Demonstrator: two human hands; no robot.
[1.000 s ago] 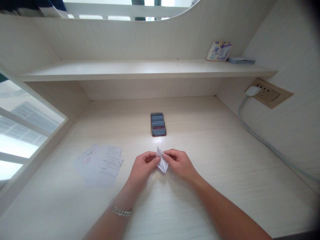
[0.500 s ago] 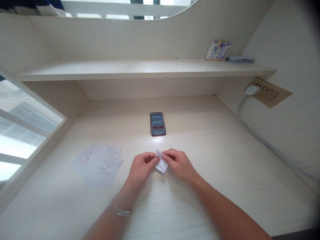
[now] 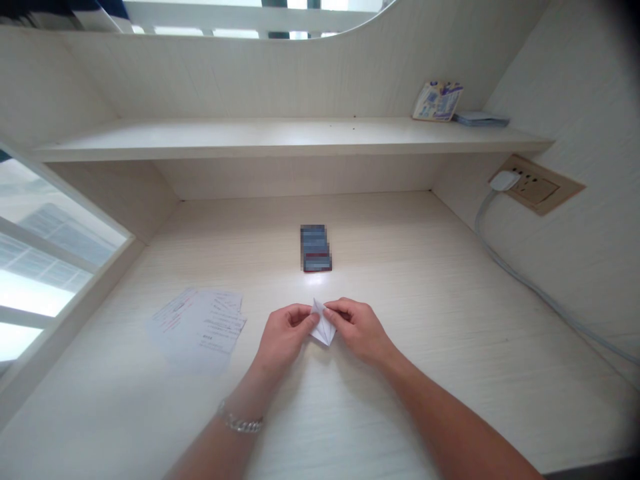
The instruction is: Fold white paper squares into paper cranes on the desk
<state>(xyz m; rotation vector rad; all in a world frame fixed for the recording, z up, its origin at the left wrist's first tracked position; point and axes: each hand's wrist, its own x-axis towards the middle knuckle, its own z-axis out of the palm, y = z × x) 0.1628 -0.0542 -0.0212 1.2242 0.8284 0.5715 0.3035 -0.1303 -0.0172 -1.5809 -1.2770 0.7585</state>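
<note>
Folded white paper (image 3: 325,331) at mid-desk (image 3: 425,287), gripped between thumb and fingers: left hand (image 3: 286,331) on its left edge, right hand (image 3: 361,329) on its right. Dark rectangular object (image 3: 315,247) on far side; marked sheets (image 3: 203,327) apart, left. Open surface runs rightward toward gray cable (image 3: 535,288).

Exposure: bright, diffuse | Source: daylight; left window (image 3: 53,243) and upper window (image 3: 225,19) partly blown out | Glare: white patch on desk (image 3: 410,253), just below pixelated dark object (image 3: 316,248) | Shadows: soft, beneath left hand (image 3: 285,337) and right hand (image 3: 359,330) | Clarity: papers (image 3: 200,327) hazy | Edges: wide-angle stretching, right corners darkened
</note>
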